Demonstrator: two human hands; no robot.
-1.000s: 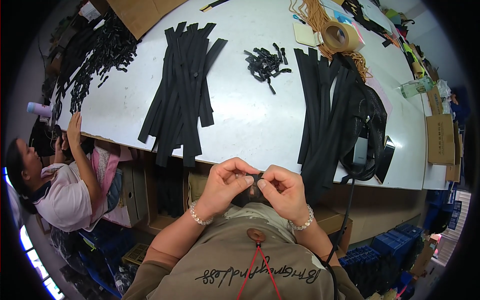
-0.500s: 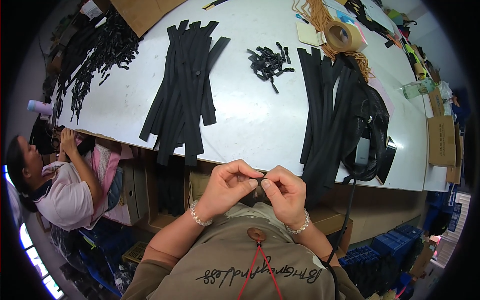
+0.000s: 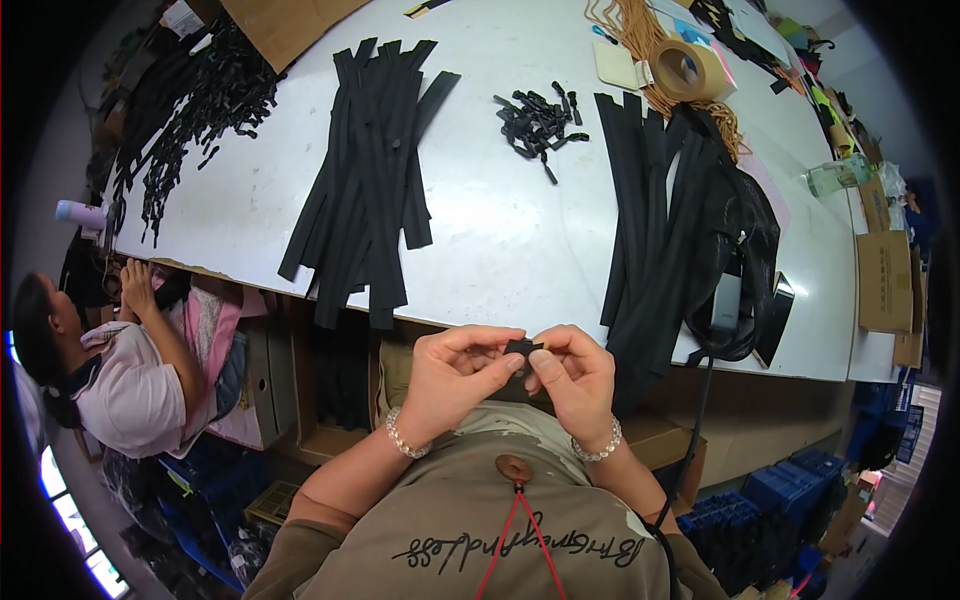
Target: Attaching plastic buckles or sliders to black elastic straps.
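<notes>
As our left hand (image 3: pixel 462 370) and right hand (image 3: pixel 572 378) pinch the black piece (image 3: pixel 522 347) between them, its visible part lies crosswise beside the near edge of the tabletop (image 3: pixel 500 260), neither hand nearer

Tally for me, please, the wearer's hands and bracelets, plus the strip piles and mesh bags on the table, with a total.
Hands: 2, left hand and right hand, both gripping a black piece
Bracelets: 2, left bracelet and right bracelet
Strip piles: 2, left pile and right pile
Mesh bag: 1
Total: 7
</notes>
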